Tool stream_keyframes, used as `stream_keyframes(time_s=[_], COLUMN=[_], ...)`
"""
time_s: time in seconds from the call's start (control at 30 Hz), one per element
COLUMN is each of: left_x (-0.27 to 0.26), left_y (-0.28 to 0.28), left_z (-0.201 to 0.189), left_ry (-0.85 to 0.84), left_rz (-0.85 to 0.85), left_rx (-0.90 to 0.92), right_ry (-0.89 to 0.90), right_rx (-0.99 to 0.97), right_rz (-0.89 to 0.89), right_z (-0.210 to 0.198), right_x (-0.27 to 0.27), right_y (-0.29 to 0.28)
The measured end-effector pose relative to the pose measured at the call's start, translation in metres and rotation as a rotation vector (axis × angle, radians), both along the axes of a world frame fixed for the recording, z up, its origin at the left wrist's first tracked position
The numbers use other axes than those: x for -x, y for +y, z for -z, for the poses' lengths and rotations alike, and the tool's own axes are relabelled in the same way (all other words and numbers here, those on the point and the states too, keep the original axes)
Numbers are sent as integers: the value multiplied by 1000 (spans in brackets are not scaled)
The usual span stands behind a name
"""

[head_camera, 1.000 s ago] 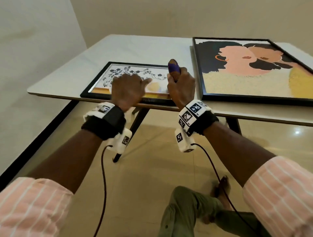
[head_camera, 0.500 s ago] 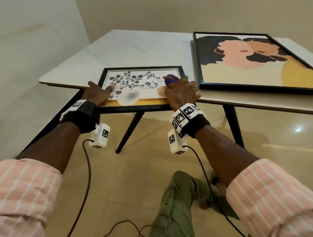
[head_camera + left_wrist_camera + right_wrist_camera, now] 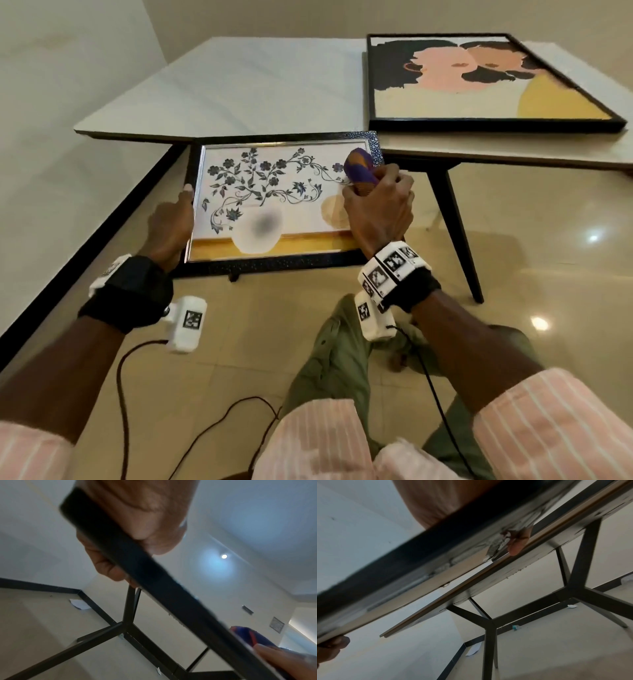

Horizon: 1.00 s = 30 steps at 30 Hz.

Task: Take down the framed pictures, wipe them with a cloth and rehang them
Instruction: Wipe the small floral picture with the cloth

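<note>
A small floral picture (image 3: 274, 198) in a black frame hangs in the air in front of the table, clear of its edge. My left hand (image 3: 174, 219) grips its left side, thumb on top and fingers underneath, as the left wrist view shows around the frame edge (image 3: 154, 574). My right hand (image 3: 376, 205) grips the right side and also holds a bunched purple and orange cloth (image 3: 359, 168) against the frame. One fingertip (image 3: 518, 540) shows under the frame's back (image 3: 419, 568). A large portrait picture (image 3: 445, 96) lies flat on the table.
The white table (image 3: 257, 85) on black legs (image 3: 455, 236) stands just beyond the held picture. A white wall with a black skirting (image 3: 85, 253) runs along the left. My knees (image 3: 335, 349) and the wrist cables lie below on the glossy tiled floor.
The floral picture lay at the table's front edge; now both hands hold it off the table, nearer to me. My left hand moved from the picture's face to its left side.
</note>
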<state>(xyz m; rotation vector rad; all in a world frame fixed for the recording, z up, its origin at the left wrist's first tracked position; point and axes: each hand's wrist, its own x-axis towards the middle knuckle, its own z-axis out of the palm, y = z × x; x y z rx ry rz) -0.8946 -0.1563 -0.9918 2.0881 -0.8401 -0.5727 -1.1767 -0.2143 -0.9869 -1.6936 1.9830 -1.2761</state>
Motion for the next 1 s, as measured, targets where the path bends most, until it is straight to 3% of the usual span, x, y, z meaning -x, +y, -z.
stream_keyframes(time_s=[0.17,0.37,0.43,0.6,0.73,0.87,1.0], left_x=[41,127,157,212,230,232,238], left_y=[47,34,21,-12,-30,-60,-86], left_z=[13,47,59,92,114,131,147], left_ry=[273,319,282,-3,-66,-156,379], left_rz=[342,650,782,962,898,706,516], left_rx=[-81,-424,-542,-810,-862,-577,-430], right_ry=[-13,48,73,95,106,216,345], right_rx=[20,-210,-285,-364,-412,-462,-476], right_rz=[-10,124,175,282,311,233,174], right_z=[37,90,106,143,162,170,156], right_x=[74,172,203,252,263,261,254], right_y=[58,87,96,112,108,100,84])
